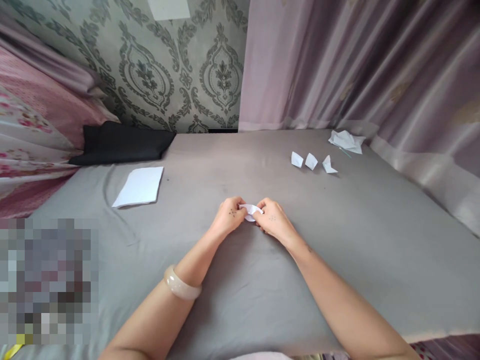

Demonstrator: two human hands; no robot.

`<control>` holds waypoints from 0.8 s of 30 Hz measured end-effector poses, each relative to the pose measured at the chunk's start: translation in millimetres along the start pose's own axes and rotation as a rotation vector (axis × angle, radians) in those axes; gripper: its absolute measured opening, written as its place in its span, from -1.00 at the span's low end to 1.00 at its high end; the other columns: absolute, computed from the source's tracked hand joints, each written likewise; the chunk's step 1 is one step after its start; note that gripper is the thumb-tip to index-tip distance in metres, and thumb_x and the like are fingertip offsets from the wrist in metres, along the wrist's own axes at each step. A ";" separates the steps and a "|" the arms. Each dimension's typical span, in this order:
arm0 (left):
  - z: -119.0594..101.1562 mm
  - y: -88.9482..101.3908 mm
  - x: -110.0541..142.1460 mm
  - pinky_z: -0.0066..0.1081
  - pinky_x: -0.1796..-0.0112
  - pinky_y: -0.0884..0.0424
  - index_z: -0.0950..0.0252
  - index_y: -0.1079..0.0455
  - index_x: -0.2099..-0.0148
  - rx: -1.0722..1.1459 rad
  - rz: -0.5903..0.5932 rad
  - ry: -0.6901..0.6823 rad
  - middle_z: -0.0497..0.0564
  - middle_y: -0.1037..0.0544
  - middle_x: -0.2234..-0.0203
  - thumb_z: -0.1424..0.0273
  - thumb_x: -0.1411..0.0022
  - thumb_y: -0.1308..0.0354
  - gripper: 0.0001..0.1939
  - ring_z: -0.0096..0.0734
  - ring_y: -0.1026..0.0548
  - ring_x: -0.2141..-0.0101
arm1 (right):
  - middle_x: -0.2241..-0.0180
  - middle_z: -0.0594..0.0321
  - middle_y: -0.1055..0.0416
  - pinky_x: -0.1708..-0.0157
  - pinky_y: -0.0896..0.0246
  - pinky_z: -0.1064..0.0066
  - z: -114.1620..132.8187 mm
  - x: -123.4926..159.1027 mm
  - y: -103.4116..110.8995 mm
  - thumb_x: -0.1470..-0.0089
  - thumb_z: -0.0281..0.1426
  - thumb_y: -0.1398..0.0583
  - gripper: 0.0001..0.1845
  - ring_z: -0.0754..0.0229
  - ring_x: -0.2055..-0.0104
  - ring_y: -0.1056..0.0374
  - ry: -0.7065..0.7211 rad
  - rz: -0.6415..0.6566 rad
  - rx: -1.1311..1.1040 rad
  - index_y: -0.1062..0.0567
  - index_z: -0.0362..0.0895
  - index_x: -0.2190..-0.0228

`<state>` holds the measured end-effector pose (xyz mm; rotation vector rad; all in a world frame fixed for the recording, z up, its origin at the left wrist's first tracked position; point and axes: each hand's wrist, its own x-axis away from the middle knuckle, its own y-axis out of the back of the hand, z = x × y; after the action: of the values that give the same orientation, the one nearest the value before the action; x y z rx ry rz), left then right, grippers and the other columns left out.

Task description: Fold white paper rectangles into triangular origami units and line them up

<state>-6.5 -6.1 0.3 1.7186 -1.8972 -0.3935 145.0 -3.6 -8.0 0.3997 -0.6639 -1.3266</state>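
A small folded piece of white paper (250, 212) is held between both hands above the grey cloth. My left hand (230, 215) pinches its left side, with a pale bangle (181, 283) on that forearm. On the right side, my right hand (275, 220) grips the paper, its thumb over the near edge. The fingers partly cover the paper, so its full shape is hidden. Beyond my right hand stand three small folded paper pieces (311, 161) in a loose row. To the left lies a stack of white paper sheets (140, 187).
Grey cloth (210, 170) covers the surface, with wrinkles at left. A folded black cloth (125, 142) lies at the back left. Crumpled or folded white papers (347, 141) lie at the far right beside a thin greenish stick (345, 152). Curtains (300, 65) hang behind.
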 end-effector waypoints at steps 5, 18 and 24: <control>0.4 0.5 1.9 -0.54 0.68 -0.15 0.32 -0.42 0.25 0.151 -0.024 0.105 -0.06 -0.46 0.63 0.13 -0.17 -0.03 -0.65 -0.56 -0.29 0.74 | 0.56 0.29 -0.44 0.56 -0.10 0.48 4.0 2.2 1.8 -0.01 -0.41 -0.14 -0.86 0.31 0.63 -0.28 0.030 -0.053 0.048 -0.37 -0.13 0.30; 9.4 12.8 -0.5 -0.54 0.55 -0.19 0.36 -0.45 0.40 0.133 -0.168 -0.091 -0.06 -0.44 0.61 0.14 -0.21 0.00 -0.60 -0.52 -0.33 0.58 | 0.48 0.33 -0.47 0.36 -0.18 0.43 15.4 38.7 13.9 -0.13 -0.39 -0.07 -0.70 0.24 0.44 -0.38 0.391 0.092 0.131 -0.37 -0.04 0.06; 7.5 13.5 1.4 -0.55 0.59 -0.22 0.37 -0.44 0.24 0.278 -0.148 0.091 -0.02 -0.51 0.53 0.19 -0.20 -0.04 -0.67 -0.60 -0.30 0.68 | 0.51 0.24 -0.50 0.38 -0.17 0.44 16.6 36.0 -2.7 -0.17 -0.38 -0.04 -0.81 0.22 0.48 -0.39 0.324 -0.024 0.135 -0.46 -0.10 0.32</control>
<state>-21.9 -6.6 1.9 2.0283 -1.8332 -0.1054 135.8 -37.5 10.6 0.7176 -0.4784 -1.2079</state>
